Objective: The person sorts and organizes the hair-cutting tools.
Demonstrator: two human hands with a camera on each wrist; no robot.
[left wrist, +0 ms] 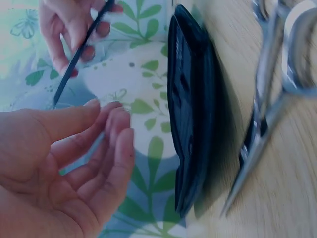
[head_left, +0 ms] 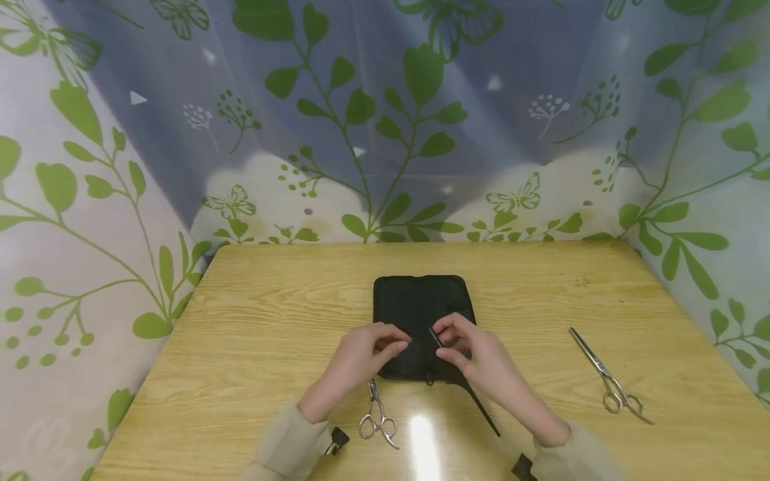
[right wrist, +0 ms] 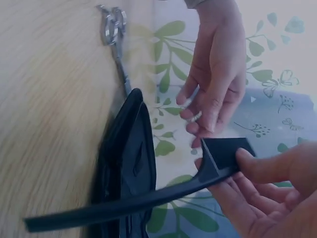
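Black from broad head to thin tail, the comb (right wrist: 183, 187) sat pinched in the right hand (head_left: 481, 351) — its tail slanting back beside that wrist. Facing it, the left hand (head_left: 357, 354) hung with fingers loosely bent. Below both hands lay a dark case (head_left: 397, 300); silver scissors (head_left: 375, 395) rested near the left wrist, a second pair (head_left: 602, 371) well right of the right hand.

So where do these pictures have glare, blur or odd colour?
Head view: a white glare streak on the table, below the black case; left wrist view: a bluish cast, with the scissors looking soft; right wrist view: the dark tool stands out, while the patterned cloth looks hazy and pale.
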